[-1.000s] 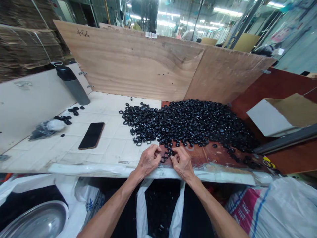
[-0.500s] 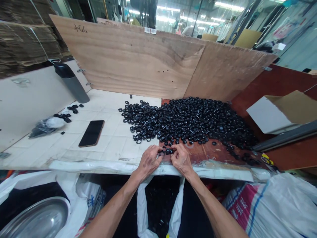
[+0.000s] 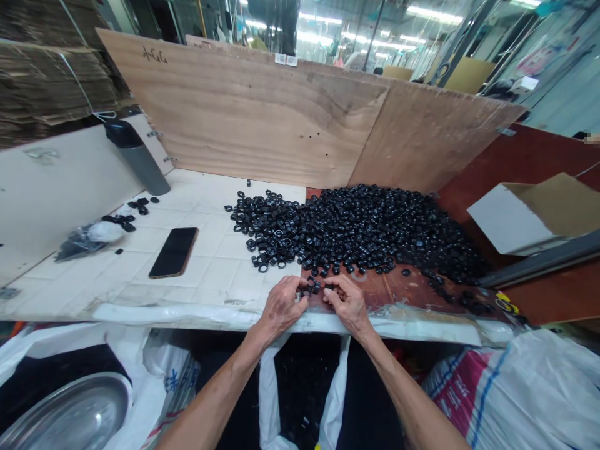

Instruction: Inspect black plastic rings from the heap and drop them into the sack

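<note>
Black ring-like pieces point(image 3: 315, 287) lie near the front edge of the bench point(image 3: 220, 281), between the left hand point(image 3: 284, 304) and right hand point(image 3: 349, 304), whose bent fingers may or may not grip, I cannot tell; low, light fingertips should avoid scattering them.

Both hands point(image 3: 284, 305) point(image 3: 349, 306) are bare, forearms point(image 3: 218, 382) too — dark clothing point(image 3: 372, 397) covers the lap.
</note>
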Demonstrator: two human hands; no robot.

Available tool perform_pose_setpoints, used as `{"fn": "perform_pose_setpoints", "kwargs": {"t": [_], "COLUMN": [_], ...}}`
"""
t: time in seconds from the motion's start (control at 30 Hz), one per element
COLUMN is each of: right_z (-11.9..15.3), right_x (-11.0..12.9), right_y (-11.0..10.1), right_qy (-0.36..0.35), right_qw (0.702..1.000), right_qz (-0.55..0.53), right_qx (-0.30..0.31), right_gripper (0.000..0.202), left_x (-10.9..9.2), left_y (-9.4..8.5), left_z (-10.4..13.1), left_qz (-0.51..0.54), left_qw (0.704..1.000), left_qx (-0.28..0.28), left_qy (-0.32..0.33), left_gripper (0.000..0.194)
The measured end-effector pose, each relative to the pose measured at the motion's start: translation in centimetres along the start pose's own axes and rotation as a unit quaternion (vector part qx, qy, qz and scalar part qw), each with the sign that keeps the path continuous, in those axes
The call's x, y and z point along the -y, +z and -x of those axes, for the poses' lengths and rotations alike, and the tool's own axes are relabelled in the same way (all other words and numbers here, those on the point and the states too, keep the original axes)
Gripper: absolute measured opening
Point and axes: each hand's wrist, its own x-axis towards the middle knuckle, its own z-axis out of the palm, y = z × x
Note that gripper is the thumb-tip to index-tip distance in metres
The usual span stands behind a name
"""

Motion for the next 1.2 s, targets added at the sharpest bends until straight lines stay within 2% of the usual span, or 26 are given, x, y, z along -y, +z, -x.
{"fn": "perform_pose_setpoints", "kwargs": {"t": [0.07, 0.17, 0.23, 0.33, 0.5, 0.63, 0.8, 1.03, 1.2], "right_z": [0.1, 0.5, 0.7, 0.8, 0.9, 1.2, 1.2, 1.6, 1.2], "right_x": [0.0, 0.3, 0.7, 1.5, 1.9, 1.6, 2.0, 2.2, 2.5], "right_y": [-0.2, -0.1, 0.3, 1.1, 1.7, 2.0, 2.1, 2.0, 2.3], "right_qy": [0.036, 0.08, 0.087, 0.077, -0.017, -0.039, -0.096, -0.084, -0.049], "right_qw": [0.996, 0.989, 0.985, 0.981, 0.994, 0.998, 0.995, 0.996, 0.998], "right_qz": [-0.078, -0.127, -0.146, -0.173, -0.098, -0.029, 0.009, -0.006, 0.017], "right_qx": [0.012, -0.011, -0.034, -0.038, -0.043, -0.043, -0.02, -0.031, -0.023], "right_gripper": [0.023, 0.03, 0.032, 0.032, 0.022, 0.025, 0.016, 0.018, 0.016], "left_x": [-0.2, -0.2, -0.2, -0.2, -0.5, -0.7, -0.7, -0.7, -0.3], "left_y": [-0.1, -0.2, -0.2, -0.3, -0.6, -0.7, -1.0, -1.6, -1.5], "left_z": [0.1, 0.2, 0.2, 0.2, 0.2, 0.3, 0.3, 0.0, 0.0], "left_qz": [0.064, 0.149, 0.175, 0.185, 0.217, 0.259, 0.29, 0.221, 0.232], "left_qw": [0.998, 0.988, 0.983, 0.982, 0.976, 0.965, 0.956, 0.974, 0.971], "left_qx": [0.004, 0.011, 0.009, 0.004, 0.004, 0.013, 0.012, -0.008, -0.005], "left_qy": [-0.028, -0.047, -0.047, -0.039, -0.036, -0.046, -0.036, 0.053, 0.058], "left_gripper": [0.025, 0.027, 0.027, 0.027, 0.028, 0.024, 0.021, 0.022, 0.023]}}
